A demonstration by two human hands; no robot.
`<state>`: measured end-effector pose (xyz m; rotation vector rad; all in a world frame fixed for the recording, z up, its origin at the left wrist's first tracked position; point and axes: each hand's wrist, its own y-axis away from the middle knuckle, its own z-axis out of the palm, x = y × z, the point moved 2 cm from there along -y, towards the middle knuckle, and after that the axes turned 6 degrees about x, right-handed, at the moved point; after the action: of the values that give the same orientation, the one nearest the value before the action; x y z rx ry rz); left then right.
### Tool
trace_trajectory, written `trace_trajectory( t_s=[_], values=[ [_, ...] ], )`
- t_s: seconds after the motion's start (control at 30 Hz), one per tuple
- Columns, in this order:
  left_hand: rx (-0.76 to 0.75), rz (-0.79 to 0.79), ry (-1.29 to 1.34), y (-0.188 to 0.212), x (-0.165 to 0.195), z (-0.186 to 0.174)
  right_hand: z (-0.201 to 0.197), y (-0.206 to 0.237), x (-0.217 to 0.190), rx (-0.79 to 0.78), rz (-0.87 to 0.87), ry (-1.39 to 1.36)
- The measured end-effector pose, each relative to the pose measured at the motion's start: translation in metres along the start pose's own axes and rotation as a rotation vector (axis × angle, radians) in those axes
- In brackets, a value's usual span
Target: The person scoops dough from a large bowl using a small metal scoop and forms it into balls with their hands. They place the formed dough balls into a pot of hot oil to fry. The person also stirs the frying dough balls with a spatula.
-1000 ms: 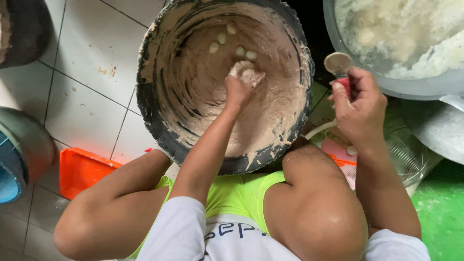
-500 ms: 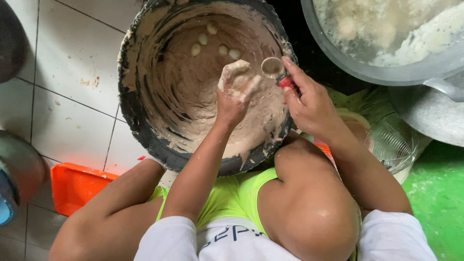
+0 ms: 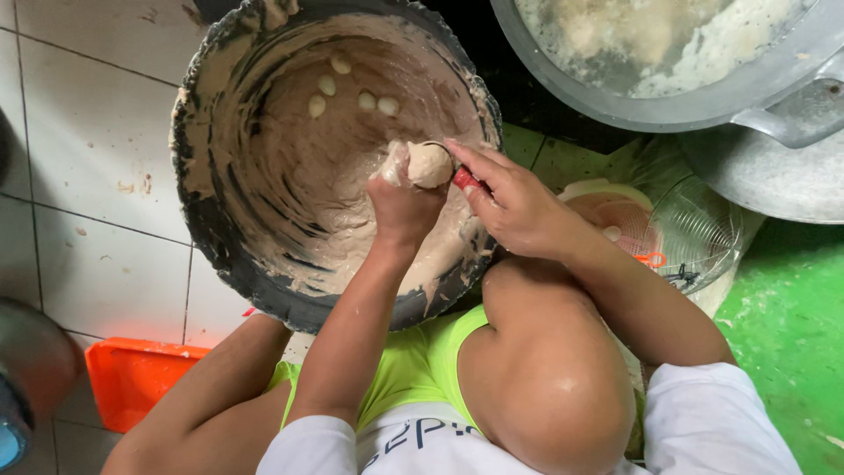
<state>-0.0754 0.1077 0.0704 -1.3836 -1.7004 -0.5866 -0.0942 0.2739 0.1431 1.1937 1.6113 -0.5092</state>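
The big black tub (image 3: pixel 211 237), smeared inside with pale wet batter, sits on the white tiles between the person's knees, and I place everything from it. Half a second ago the spoon was above the batter, just beside the left hand; now the spoon (image 3: pixel 431 164) is pressed against that hand, near the tub's right wall, and a round lump of dough sits in its bowl. A second ago it was outside the tub altogether, on the right. So one more ball is being shaped, I think.

The left hand (image 3: pixel 400 198) is closed around soft dough and squeezes it up between thumb and finger. The right hand (image 3: pixel 514 207), over the tub's right rim, grips the red spoon handle with its fingers.

Above the tub to the right stands a grey metal pot (image 3: pixel 694 101) with whitish, cloudy liquid. Below the tub to the left lies an orange plastic tray (image 3: pixel 132 378).

At the tub's far wall five small smooth dough balls (image 3: pixel 347 88) stick in a curved row.
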Motion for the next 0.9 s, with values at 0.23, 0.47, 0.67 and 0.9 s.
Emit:
trace_trajectory(
  t_s=[0.23, 0.47, 0.67, 0.9],
  values=[
    [-0.210, -0.082, -0.097, 0.007, -0.022, 0.009, 0.006, -0.009, 0.028, -0.229, 0.396, -0.539],
    [-0.491, -0.426, -0.590, 0.028, -0.098, 0.035, -0.039, -0.036, 0.037, -0.059, 0.270, -0.505],
    [-0.232, -0.310, -0.209, 0.036, -0.112, 0.018, -0.102, -0.110, 0.086, 0.317, 0.090, -0.112],
    [-0.433, -0.299, -0.399, 0.033, -0.105, 0.020, -0.115, -0.151, 0.125, 0.616, -0.421, 0.851]
  ],
)
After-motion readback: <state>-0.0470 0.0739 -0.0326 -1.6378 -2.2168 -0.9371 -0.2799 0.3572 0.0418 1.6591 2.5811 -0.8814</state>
